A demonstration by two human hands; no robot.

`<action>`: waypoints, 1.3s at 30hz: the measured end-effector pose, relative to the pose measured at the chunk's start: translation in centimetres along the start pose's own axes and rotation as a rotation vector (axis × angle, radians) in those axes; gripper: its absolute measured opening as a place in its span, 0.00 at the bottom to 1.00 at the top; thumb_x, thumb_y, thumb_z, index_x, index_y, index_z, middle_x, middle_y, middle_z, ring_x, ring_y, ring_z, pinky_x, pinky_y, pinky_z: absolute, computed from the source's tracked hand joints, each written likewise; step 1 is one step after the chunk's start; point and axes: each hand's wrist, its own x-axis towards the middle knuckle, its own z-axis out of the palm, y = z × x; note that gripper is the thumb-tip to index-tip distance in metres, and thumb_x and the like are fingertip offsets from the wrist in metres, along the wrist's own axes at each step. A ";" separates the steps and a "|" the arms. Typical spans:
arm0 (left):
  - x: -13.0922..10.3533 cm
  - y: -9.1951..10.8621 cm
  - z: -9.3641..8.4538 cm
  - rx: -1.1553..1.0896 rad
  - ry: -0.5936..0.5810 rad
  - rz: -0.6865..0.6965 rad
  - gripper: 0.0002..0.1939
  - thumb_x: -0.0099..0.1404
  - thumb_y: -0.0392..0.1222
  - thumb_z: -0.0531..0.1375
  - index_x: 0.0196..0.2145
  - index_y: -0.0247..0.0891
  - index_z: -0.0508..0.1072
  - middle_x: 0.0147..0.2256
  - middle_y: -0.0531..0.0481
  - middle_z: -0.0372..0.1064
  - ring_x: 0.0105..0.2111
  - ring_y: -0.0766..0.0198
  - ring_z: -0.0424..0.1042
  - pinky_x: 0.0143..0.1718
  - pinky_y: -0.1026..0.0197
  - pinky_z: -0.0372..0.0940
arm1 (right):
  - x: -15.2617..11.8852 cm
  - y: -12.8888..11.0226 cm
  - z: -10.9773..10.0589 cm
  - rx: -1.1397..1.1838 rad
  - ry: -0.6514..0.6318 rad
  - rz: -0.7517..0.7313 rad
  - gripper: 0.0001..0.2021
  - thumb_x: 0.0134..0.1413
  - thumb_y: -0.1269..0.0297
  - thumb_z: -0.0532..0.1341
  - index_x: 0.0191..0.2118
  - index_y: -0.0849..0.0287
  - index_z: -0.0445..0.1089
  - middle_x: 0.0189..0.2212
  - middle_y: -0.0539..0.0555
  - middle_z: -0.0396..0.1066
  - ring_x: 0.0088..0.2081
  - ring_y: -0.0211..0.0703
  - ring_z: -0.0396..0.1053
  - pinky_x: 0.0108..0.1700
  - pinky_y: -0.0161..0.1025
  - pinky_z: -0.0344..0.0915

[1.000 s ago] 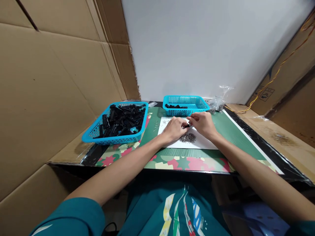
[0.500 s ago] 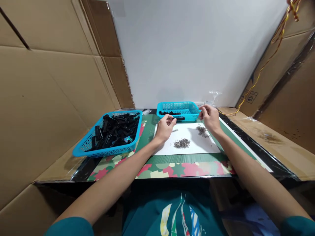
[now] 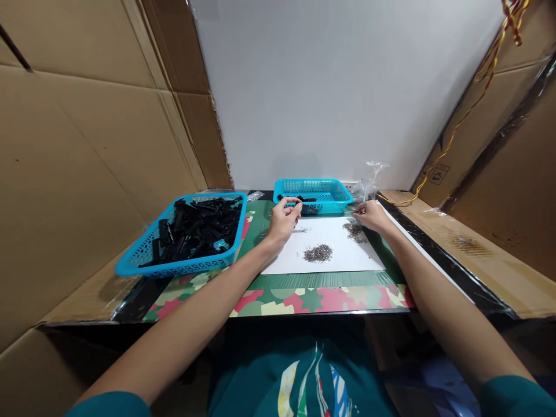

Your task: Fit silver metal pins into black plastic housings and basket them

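Left hand (image 3: 282,223) pinches black part (image 3: 310,209); right hand (image 3: 374,216), grip unclear, near far-right corner of white sheet (image 3: 350,256); likely pickup, needs precision.

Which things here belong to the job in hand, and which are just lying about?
Likely in use:
black part, in the left hand
far metal pile, by the right hand
near metal pile
white sheet
left basket and back basket

Likely incidental:
clear plastic
hanging yellow cord
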 end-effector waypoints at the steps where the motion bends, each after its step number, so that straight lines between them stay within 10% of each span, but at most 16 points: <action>1: 0.0 0.1 0.0 -0.016 0.006 -0.019 0.07 0.71 0.42 0.66 0.42 0.39 0.72 0.24 0.58 0.62 0.19 0.73 0.56 0.21 0.68 0.46 | 0.1 0.3 0.0 0.003 -0.013 0.009 0.06 0.48 0.66 0.65 0.25 0.60 0.79 0.21 0.53 0.70 0.28 0.43 0.66 0.32 0.38 0.58; 21: -0.5 0.2 0.5 -0.048 -0.166 -0.173 0.08 0.73 0.40 0.64 0.39 0.39 0.67 0.34 0.52 0.70 0.20 0.74 0.65 0.17 0.70 0.53 | 0.6 1.5 -0.8 0.070 -0.189 0.052 0.11 0.53 0.62 0.65 0.23 0.60 0.75 0.16 0.48 0.59 0.25 0.41 0.59 0.30 0.40 0.54; 39: -0.6 -0.3 0.5 0.059 -0.302 -0.097 0.08 0.68 0.40 0.65 0.39 0.40 0.68 0.34 0.52 0.69 0.24 0.70 0.64 0.19 0.68 0.54 | -0.7 -0.9 -1.7 0.472 -0.148 -0.044 0.19 0.40 0.48 0.75 0.26 0.59 0.77 0.23 0.53 0.74 0.28 0.43 0.69 0.33 0.41 0.62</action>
